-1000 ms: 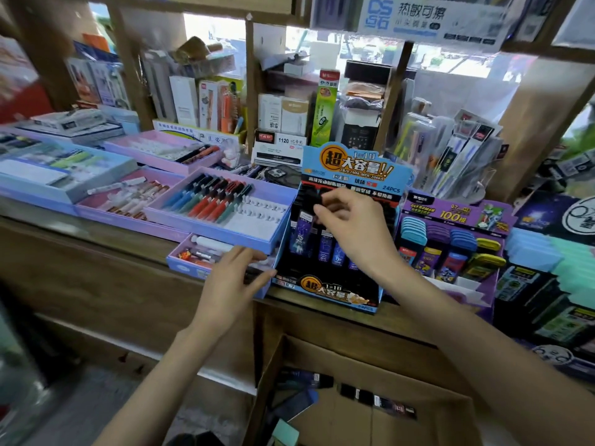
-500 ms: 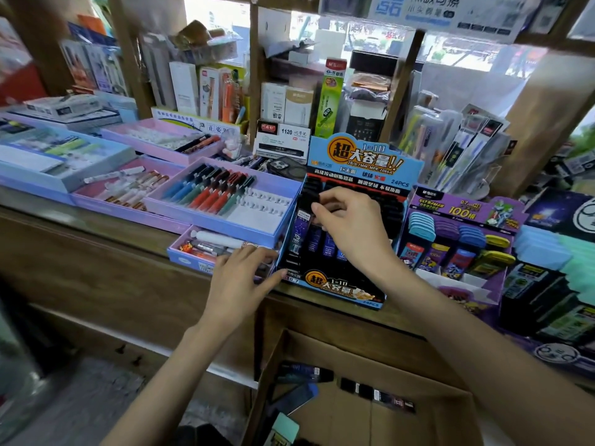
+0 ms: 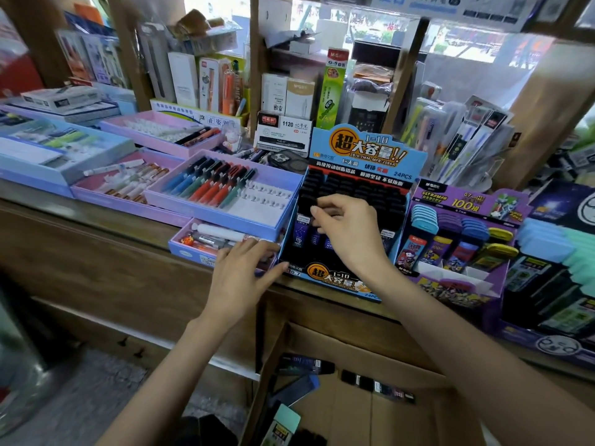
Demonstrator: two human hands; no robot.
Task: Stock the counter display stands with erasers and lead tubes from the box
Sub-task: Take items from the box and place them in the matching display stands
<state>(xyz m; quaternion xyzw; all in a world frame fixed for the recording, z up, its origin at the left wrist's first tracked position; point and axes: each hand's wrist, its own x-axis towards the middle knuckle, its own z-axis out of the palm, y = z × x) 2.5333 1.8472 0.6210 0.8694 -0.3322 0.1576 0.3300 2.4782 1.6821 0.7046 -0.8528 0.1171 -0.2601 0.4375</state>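
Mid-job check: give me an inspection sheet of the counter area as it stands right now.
Surface: wooden counter, crowded with trays and display stands.
Job's things: blue lead-tube stand nearly full of black-capped tubes; purple stand beside it holds erasers and tubes; cardboard box below the counter holds loose lead tubes and an eraser.
Clutter: pen tray and other pen trays to the left; phone behind the blue stand.
Grippers: left hand rests flat at the blue stand's front left corner; right hand reaches into the stand, fingers pinched at a tube cap.
Cables: nothing seen.
Surroundings: shelves of boxed stationery, window behind.
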